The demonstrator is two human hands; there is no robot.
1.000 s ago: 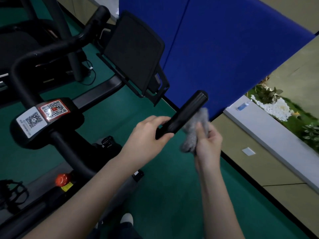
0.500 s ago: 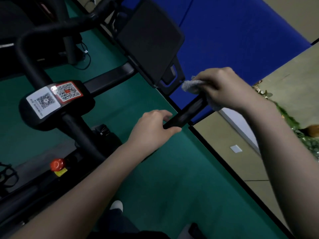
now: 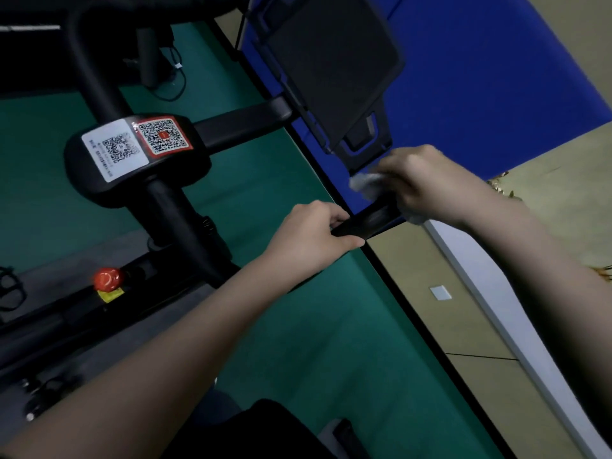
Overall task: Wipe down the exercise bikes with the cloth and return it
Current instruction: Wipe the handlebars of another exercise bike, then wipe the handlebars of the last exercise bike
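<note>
left hand (image 3: 309, 235) gripping bike handlebar (image 3: 367, 221), right hand (image 3: 420, 182) curled w/ grey cloth (image 3: 364, 184) on bar end

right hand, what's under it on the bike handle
A crumpled grey cloth pokes out beneath the right hand, pressed onto the black handlebar grip. The grip's tip and most of the cloth are covered by the hand.

QR-code labels (image 3: 132, 145) on exercise bike (image 3: 99, 183)

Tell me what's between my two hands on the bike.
Head view: a bare stretch of black handlebar, from the left hand to the cloth under the right hand.
</note>
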